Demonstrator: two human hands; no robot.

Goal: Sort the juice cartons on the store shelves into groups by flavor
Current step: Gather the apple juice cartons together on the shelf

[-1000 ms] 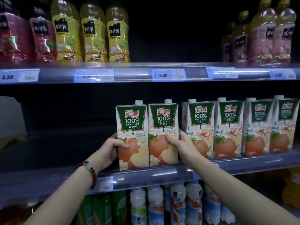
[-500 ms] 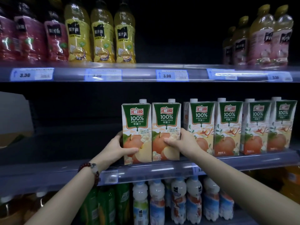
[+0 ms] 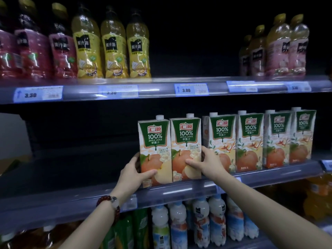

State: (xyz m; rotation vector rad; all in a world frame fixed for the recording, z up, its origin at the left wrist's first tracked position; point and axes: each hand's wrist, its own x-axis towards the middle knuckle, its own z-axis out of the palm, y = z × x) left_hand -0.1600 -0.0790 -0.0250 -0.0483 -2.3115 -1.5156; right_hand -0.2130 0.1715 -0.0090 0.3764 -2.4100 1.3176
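Two held cartons [image 3: 169, 150] nearer four shelved cartons [image 3: 258, 141].

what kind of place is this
Most likely a shop's drinks aisle: price tags clipped along the shelf edge, rows of identical juice bottles above, and matching apple juice cartons lined up facing out.

Dim store aisle. Dark shelving unit [image 3: 75, 133] fitted with reflective rails; price tags [image 3: 191, 89] clipped along upper rail [image 3: 161, 90]. Bottles stocked above and below. Back panel unlit.
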